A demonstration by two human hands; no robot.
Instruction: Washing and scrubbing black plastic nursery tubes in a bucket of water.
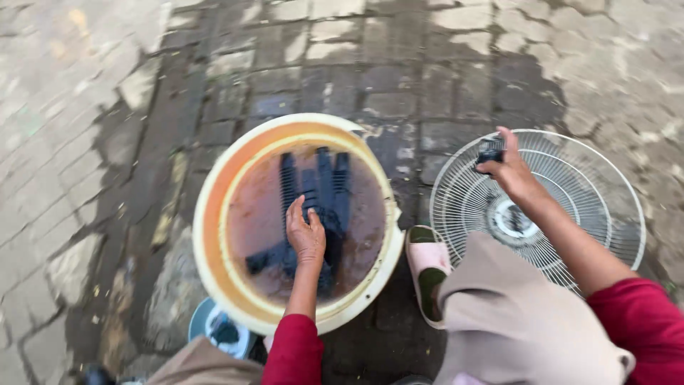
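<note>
Left hand point(306, 235) open, fingers in basin point(214, 214) water, touching dark fan blade point(317, 189) – blades pointing away. Right hand point(509, 171) pinches small dark part point(489, 153) over fan grille point(570, 185).

A dark blue fan blade point(313, 214) lies sunk in murky water inside a round cream basin point(214, 214); beside it, a white wire fan grille point(591, 192) lies flat on wet paving.

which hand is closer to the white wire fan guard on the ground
Right. The right hand is over the fan guard at its upper left, holding a small dark object. The left hand is off to the guard's left, in the round basin.
</note>
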